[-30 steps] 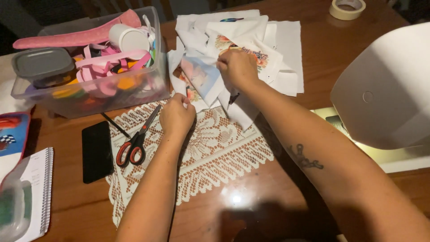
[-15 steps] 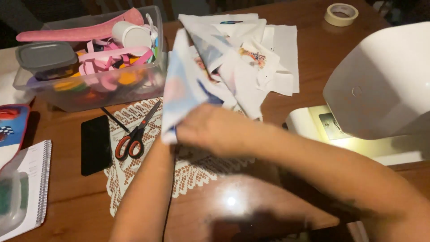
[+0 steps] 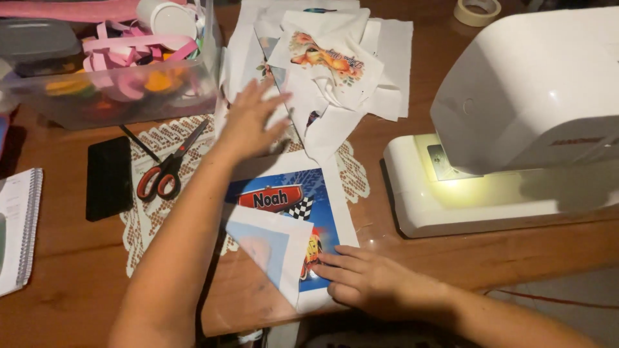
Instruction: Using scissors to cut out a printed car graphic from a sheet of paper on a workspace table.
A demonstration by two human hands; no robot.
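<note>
A white fabric piece with a blue printed picture (image 3: 290, 200) lies flat on the wooden table, partly over a lace doily (image 3: 151, 219). A second pale piece (image 3: 271, 248) rests folded across its lower left. My right hand (image 3: 367, 280) presses flat on the lower right corner of the printed piece. My left hand (image 3: 248, 119) hovers or rests with fingers spread at the piece's top edge, beside a pile of white printed fabric pieces (image 3: 329, 71). Neither hand grips anything.
A white sewing machine (image 3: 529, 96) with its lamp lit stands at the right. Red-handled scissors (image 3: 164, 171) and a black phone (image 3: 108, 177) lie left of the doily. A clear box of ribbons (image 3: 116, 90), a spiral notebook (image 3: 19, 225) and a tape roll (image 3: 477, 11) are around.
The printed piece, held up in both hands half a second ago, now lies flat on the table. My right hand moved down to its lower corner, my left hand up to its top.
</note>
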